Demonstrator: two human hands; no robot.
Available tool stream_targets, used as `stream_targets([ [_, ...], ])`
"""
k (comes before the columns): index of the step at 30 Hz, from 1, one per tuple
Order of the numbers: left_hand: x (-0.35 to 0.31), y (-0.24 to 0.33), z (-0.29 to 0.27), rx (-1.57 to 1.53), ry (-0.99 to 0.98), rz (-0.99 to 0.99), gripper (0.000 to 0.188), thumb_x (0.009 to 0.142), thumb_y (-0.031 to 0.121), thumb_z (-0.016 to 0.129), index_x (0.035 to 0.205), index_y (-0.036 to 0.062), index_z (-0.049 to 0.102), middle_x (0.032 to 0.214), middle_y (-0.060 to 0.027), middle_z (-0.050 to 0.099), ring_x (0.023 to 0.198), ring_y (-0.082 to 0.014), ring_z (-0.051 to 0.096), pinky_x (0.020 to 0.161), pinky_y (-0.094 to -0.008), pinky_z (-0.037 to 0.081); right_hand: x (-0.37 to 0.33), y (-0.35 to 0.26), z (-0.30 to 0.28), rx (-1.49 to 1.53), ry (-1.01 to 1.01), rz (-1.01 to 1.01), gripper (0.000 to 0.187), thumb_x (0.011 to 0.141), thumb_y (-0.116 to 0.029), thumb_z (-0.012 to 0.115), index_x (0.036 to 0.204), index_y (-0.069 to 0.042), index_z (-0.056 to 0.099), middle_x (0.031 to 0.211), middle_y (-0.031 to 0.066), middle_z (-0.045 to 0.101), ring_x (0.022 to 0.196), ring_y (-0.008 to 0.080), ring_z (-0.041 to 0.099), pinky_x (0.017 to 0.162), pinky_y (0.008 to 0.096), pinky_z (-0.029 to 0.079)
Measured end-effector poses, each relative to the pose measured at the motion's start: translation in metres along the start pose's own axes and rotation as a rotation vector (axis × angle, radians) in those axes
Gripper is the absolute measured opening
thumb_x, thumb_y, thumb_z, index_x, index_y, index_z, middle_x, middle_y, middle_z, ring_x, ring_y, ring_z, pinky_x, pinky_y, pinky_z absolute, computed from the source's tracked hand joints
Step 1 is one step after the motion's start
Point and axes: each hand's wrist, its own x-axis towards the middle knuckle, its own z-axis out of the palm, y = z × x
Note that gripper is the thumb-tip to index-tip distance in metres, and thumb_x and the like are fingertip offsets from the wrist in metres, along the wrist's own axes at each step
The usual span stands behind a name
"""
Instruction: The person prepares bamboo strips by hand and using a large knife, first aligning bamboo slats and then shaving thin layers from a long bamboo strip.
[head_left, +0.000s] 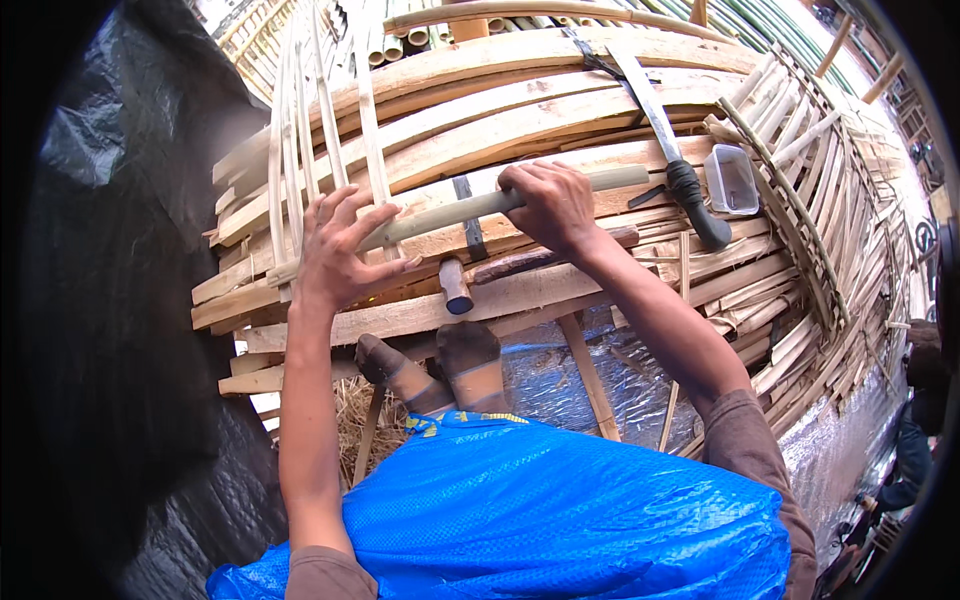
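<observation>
A pale green bamboo pole (460,212) lies slantwise across the timber beams. My right hand (550,205) is closed around it, right of its middle. My left hand (345,245) is at its left part, fingers spread over it and beside thin bamboo strips (330,130). Several of these strips run away from me and meet the pole near that hand. Just below the pole is a hammer (456,286) with a dark wooden handle. To the right lies a machete (650,110), its dark grip towards me. What lies under my left palm is hidden.
A clear plastic tub (732,180) sits beside the machete grip. Split bamboo is stacked at right behind a woven bamboo panel (790,200). Black sheeting (150,300) hangs at left. A blue tarp (560,510) covers my lap; my socked feet (468,352) rest against the beams.
</observation>
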Motion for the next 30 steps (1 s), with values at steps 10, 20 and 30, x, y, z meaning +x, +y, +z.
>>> stream_targets([
  [10,-0.021,0.006,0.058,0.004,-0.115,-0.083,0.065,0.071,0.056,0.081,0.126,0.0252,0.068,0.146,-0.0107,0.046,0.14,-0.0371,0.032,0.117,-0.0512,0.024,-0.029,0.013,-0.016,0.054,-0.268,-0.003,0.042,0.077,-0.027,0.078,0.114,-0.015,0.064,0.112,0.0069,0.065,0.112,0.0266,0.06,0.099,0.0448,0.041],
  [20,-0.036,-0.012,0.046,0.019,-0.15,-0.1,0.06,0.09,0.045,0.068,0.141,0.0156,0.056,0.151,-0.0154,0.041,0.143,-0.0381,0.033,0.117,-0.0512,0.027,-0.219,0.02,-0.22,-0.228,0.266,0.474,0.018,0.079,-0.006,0.072,0.096,-0.005,0.069,0.102,0.0116,0.067,0.102,0.0276,0.062,0.092,0.0392,0.047],
  [30,-0.084,-0.081,0.052,0.133,-0.113,-0.274,0.048,0.103,0.04,0.05,0.143,0.013,0.053,0.15,-0.0204,0.043,0.137,-0.0409,0.04,0.113,-0.0518,0.031,-0.537,0.094,-0.42,-0.603,0.493,1.759,0.047,0.079,-0.03,0.073,0.116,-0.002,0.062,0.106,0.0208,0.068,0.098,0.0371,0.065,0.089,0.0427,0.051],
])
